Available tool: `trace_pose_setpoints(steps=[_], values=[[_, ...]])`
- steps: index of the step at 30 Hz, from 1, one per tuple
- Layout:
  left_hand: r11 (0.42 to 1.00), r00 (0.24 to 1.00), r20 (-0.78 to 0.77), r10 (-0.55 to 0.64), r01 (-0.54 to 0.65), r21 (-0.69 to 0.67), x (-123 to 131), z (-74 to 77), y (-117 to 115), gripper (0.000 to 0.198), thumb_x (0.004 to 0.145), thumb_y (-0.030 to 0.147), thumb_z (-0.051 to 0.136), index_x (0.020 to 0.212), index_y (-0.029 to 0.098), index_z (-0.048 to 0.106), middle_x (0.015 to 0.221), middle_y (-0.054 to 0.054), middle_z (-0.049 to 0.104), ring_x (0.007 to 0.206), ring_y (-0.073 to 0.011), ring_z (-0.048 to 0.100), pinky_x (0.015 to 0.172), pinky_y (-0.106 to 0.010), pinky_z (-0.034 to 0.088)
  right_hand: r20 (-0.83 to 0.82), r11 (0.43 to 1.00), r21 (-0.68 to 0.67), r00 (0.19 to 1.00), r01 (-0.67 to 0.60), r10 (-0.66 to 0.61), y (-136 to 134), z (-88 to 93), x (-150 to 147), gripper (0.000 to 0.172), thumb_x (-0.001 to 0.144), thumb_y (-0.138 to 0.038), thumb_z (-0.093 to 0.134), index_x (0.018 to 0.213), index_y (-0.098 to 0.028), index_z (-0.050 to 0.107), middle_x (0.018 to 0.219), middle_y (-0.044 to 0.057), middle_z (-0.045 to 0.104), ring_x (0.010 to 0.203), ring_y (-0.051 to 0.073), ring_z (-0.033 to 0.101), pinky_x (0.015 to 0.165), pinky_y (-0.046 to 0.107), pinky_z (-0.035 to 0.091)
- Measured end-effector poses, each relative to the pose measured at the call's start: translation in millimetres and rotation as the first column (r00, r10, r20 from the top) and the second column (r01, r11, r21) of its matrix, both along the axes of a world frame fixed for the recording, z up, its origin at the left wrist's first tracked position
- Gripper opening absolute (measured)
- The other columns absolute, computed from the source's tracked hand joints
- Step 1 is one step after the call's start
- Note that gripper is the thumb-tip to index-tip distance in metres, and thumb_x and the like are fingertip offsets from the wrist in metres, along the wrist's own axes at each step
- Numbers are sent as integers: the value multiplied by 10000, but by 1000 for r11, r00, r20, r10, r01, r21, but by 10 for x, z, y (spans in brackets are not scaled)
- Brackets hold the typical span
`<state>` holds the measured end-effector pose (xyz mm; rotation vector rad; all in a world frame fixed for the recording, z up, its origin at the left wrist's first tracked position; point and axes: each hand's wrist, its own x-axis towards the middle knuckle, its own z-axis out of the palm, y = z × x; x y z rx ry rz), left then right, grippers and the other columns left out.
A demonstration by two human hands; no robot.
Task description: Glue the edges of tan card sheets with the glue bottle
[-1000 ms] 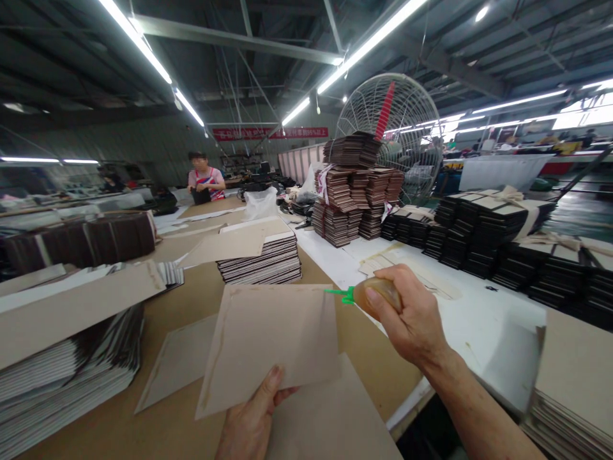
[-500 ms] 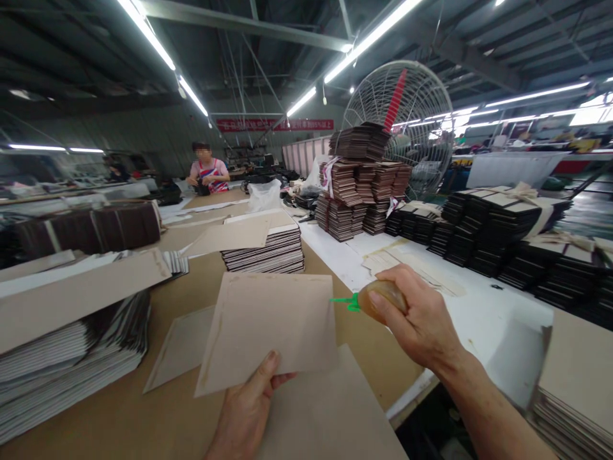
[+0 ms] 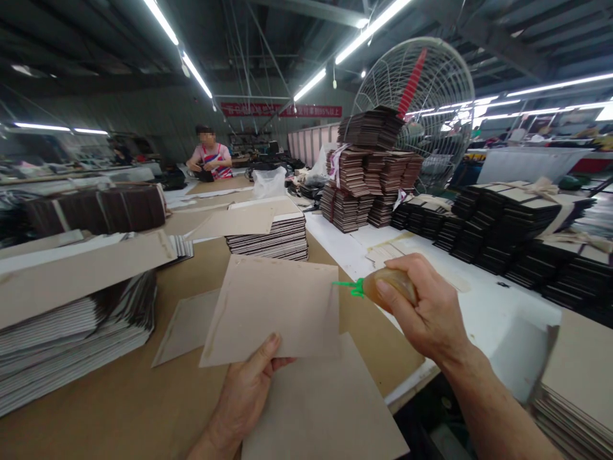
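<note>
My left hand (image 3: 249, 390) grips the lower edge of a beige cardboard sheet (image 3: 275, 310), thumb on top and fingers beneath. Glossy glue streaks run along the sheet's left and top edges. In my right hand (image 3: 431, 310) is a squeeze glue bottle (image 3: 390, 287), amber and rounded, tipped sideways. Its thin green nozzle (image 3: 352, 285) points left, with the tip at the sheet's upper right corner. Below the held sheet lies another cardboard sheet (image 3: 325, 409), and a smaller piece (image 3: 186, 326) with a glossy edge rests to the left.
A stack of dark-edged boards (image 3: 268, 239) stands behind the held sheet. Larger stacks fill the left (image 3: 71, 345) and lower right (image 3: 575, 383). Brown bundles (image 3: 354, 191) and black bundles (image 3: 507, 217) line the right side before a big fan (image 3: 431, 96). A person (image 3: 211, 156) works farther back.
The view has shifted slightly, so most things sit a little farther right and the near table higher. Both hands keep their holds, and the nozzle tip stays by the sheet's right edge.
</note>
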<state>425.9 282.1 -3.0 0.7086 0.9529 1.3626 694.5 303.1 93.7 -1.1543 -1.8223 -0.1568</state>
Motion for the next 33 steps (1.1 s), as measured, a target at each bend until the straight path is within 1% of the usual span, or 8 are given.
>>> trace_pose_setpoints(steps=[4,10,16,18,22,27,30,33], values=[[1000,1000,18,-20,20,13,-22,-32,5,288,741,361,780,916,137,735,1045,-117,723,983,-320,664,744,-389,583,-1,998,54,1000,28,-28,42,11,10,193,900,-306,552,1038,-171,535,941,49,549,847,188,542,739,322,422],[1000,998,61,-24,23,18,-37,-55,26,262,772,330,762,961,151,731,1046,-95,723,936,-293,675,770,-410,585,41,997,-62,998,-52,54,-50,-32,31,172,905,-300,550,1030,-182,539,902,28,531,776,164,534,706,306,420],[999,997,62,-45,44,16,-68,-97,40,232,798,314,739,928,122,737,1025,-108,725,920,-290,670,757,-410,589,-4,999,39,1000,-1,2,-36,-33,45,195,891,-286,570,1051,-181,531,943,43,547,836,180,540,735,315,424],[999,997,65,-43,42,6,-79,-104,43,223,802,307,736,916,115,736,1015,-108,726,904,-286,674,738,-396,590,9,1000,-2,1000,-30,30,-62,-53,38,180,896,-289,563,1041,-186,532,925,37,542,815,176,536,721,314,423],[1000,996,84,-3,3,-6,-77,-73,47,218,785,291,753,938,139,727,1029,-85,725,889,-273,682,703,-371,595,32,980,-156,991,-125,132,-195,-120,11,168,916,-306,531,1045,-199,527,927,34,538,796,175,535,699,320,428],[999,994,111,5,-1,-32,-53,2,40,216,769,297,770,905,134,728,938,-75,741,821,-245,698,712,-346,601,60,949,-269,981,-164,187,-331,-148,-2,154,920,-315,521,1033,-210,524,927,37,544,793,184,536,671,325,428],[999,995,103,-9,12,-33,-53,6,27,249,757,308,778,910,118,726,966,-97,734,839,-262,696,726,-369,603,51,963,-221,984,-154,169,-305,-119,-1,164,915,-304,533,1048,-208,528,936,43,550,808,189,543,689,327,437],[1000,995,97,-14,16,-16,-55,-7,13,286,777,301,761,999,128,709,1000,-97,727,864,-268,689,724,-388,604,29,994,-73,997,-75,78,-218,-71,5,181,897,-279,562,1056,-200,530,944,47,552,820,191,552,711,326,441]])
